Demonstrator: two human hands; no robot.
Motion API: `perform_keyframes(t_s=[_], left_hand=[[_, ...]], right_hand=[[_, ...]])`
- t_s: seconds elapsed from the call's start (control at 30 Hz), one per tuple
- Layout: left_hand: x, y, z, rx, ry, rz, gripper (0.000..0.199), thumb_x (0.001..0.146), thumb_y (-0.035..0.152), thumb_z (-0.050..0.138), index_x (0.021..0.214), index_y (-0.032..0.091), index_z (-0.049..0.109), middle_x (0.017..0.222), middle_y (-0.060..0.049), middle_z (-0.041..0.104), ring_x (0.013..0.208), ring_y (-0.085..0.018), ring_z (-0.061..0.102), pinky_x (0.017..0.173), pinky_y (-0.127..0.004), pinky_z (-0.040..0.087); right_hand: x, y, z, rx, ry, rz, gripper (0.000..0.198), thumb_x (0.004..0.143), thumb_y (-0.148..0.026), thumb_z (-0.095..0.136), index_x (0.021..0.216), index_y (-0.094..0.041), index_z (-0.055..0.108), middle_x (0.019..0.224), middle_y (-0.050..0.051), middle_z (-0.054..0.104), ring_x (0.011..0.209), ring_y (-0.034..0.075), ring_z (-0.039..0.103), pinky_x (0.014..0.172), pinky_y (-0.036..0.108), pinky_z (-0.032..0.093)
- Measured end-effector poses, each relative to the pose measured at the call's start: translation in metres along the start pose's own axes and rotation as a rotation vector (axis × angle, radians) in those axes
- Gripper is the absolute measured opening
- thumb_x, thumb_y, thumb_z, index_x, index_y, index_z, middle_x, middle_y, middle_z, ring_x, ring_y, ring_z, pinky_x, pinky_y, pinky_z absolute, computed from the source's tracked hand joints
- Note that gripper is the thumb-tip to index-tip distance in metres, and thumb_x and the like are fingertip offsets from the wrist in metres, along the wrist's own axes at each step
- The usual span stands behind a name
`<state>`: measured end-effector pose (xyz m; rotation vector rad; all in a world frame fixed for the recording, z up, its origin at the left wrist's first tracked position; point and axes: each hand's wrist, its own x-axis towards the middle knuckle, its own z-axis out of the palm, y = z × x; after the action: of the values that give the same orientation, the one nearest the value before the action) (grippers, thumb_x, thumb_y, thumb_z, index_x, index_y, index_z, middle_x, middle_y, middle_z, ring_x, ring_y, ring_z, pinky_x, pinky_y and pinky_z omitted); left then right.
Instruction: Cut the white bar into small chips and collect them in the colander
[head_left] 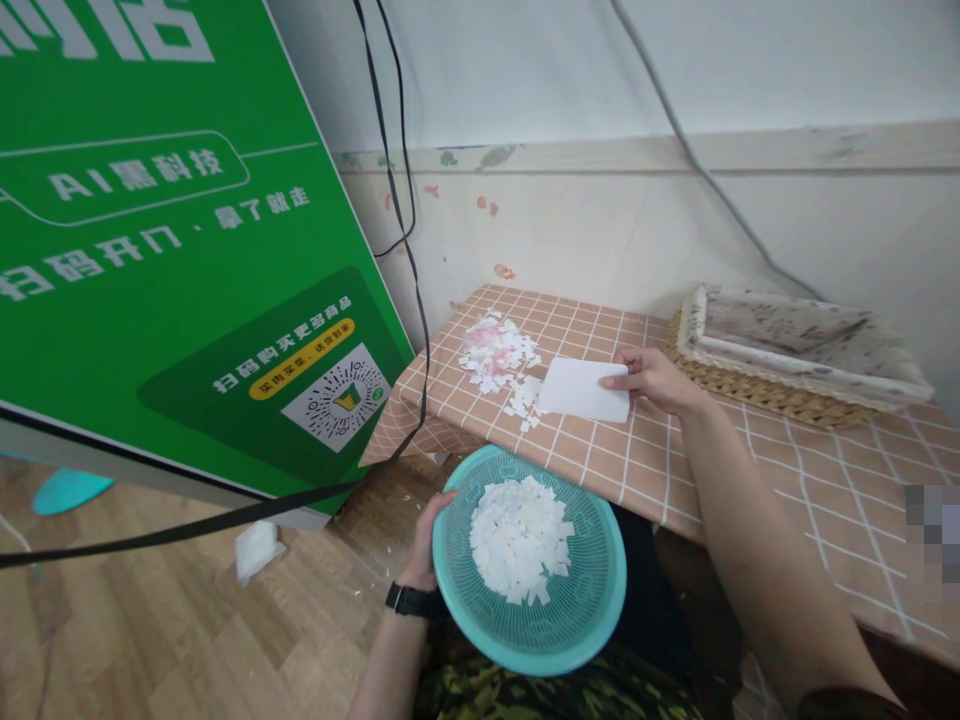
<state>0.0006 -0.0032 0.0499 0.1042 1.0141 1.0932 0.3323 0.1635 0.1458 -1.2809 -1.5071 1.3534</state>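
My left hand [429, 535] grips the rim of a round teal plastic colander [600, 610], held at the table's front edge over my lap. A heap of torn white paper scraps [521, 540] lies inside it. In my right hand [656, 380], pinched between thumb and fingers, is a white card [581, 388] held flat just over the tabletop. Its left edge is beside a few loose scraps [523, 400]. Farther back on the table sits a pile of white and pinkish paper scraps [495, 348].
A checked brown cloth covers the table [750, 460]. At its right back stands a wicker basket [787, 395] with a floral lining. A large green sign panel [187, 240] rises on the left, with a black strap [420, 330] hanging before it. A white bag [257, 550] lies on the wooden floor.
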Motion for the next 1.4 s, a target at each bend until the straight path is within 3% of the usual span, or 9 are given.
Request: perform_keyframes(t_s=[0.13, 0.37, 0.57, 0.77, 0.93, 1.17, 1.4], left_hand=[[0.0, 0.001, 0.001, 0.022, -0.012, 0.01, 0.017, 0.073, 0.024, 0.061, 0.075, 0.008, 0.066, 0.066, -0.008, 0.071, 0.057, -0.019, 0.064, 0.059, -0.028, 0.051], [0.003, 0.002, -0.005, 0.016, -0.009, 0.026, 0.017, 0.073, 0.024, 0.062, 0.076, 0.008, 0.065, 0.066, -0.007, 0.07, 0.058, -0.019, 0.064, 0.06, -0.028, 0.051], [0.007, 0.001, -0.013, 0.049, -0.052, 0.058, 0.023, 0.073, 0.028, 0.063, 0.085, 0.008, 0.064, 0.077, -0.01, 0.072, 0.068, -0.022, 0.066, 0.067, -0.031, 0.052], [0.008, 0.002, -0.014, 0.054, -0.042, 0.058, 0.023, 0.072, 0.028, 0.064, 0.084, 0.008, 0.065, 0.073, -0.009, 0.072, 0.064, -0.021, 0.065, 0.063, -0.03, 0.051], [0.009, 0.003, -0.015, 0.068, -0.015, 0.103, 0.018, 0.072, 0.027, 0.065, 0.079, 0.01, 0.066, 0.068, -0.006, 0.071, 0.058, -0.017, 0.064, 0.058, -0.027, 0.05], [0.003, 0.009, -0.004, 0.007, -0.022, 0.051, 0.015, 0.074, 0.026, 0.063, 0.075, 0.011, 0.066, 0.063, -0.004, 0.069, 0.055, -0.015, 0.063, 0.056, -0.026, 0.05], [0.002, 0.011, -0.004, -0.051, -0.072, 0.02, 0.016, 0.076, 0.025, 0.06, 0.078, 0.01, 0.066, 0.07, -0.006, 0.072, 0.061, -0.018, 0.065, 0.063, -0.028, 0.051]], right_hand=[[0.001, 0.002, 0.004, 0.014, -0.055, -0.007, 0.04, 0.05, -0.036, 0.08, 0.057, -0.017, 0.045, 0.052, -0.003, 0.052, 0.045, 0.009, 0.047, 0.038, 0.021, 0.03], [0.0, 0.001, -0.011, -0.003, 0.042, 0.011, 0.039, 0.05, -0.034, 0.08, 0.058, -0.017, 0.047, 0.05, -0.003, 0.051, 0.042, 0.008, 0.044, 0.038, 0.021, 0.028], [0.001, 0.001, 0.0, -0.016, -0.058, -0.007, 0.039, 0.05, -0.037, 0.08, 0.057, -0.018, 0.046, 0.05, -0.003, 0.05, 0.043, 0.008, 0.044, 0.038, 0.022, 0.027], [-0.003, -0.005, -0.004, -0.007, 0.011, 0.017, 0.039, 0.049, -0.034, 0.08, 0.056, -0.017, 0.046, 0.048, -0.004, 0.049, 0.041, 0.007, 0.042, 0.037, 0.022, 0.025], [-0.001, 0.001, 0.003, 0.041, -0.145, 0.034, 0.036, 0.051, -0.031, 0.08, 0.059, -0.018, 0.047, 0.055, -0.003, 0.052, 0.047, 0.009, 0.046, 0.041, 0.022, 0.029], [0.001, 0.003, 0.009, 0.058, -0.079, -0.001, 0.04, 0.051, -0.035, 0.08, 0.06, -0.018, 0.044, 0.053, -0.004, 0.049, 0.046, 0.008, 0.044, 0.041, 0.022, 0.028], [0.0, 0.0, 0.023, -0.001, -0.251, 0.047, 0.036, 0.054, -0.035, 0.078, 0.065, -0.017, 0.048, 0.062, -0.001, 0.055, 0.053, 0.009, 0.05, 0.044, 0.022, 0.034]])
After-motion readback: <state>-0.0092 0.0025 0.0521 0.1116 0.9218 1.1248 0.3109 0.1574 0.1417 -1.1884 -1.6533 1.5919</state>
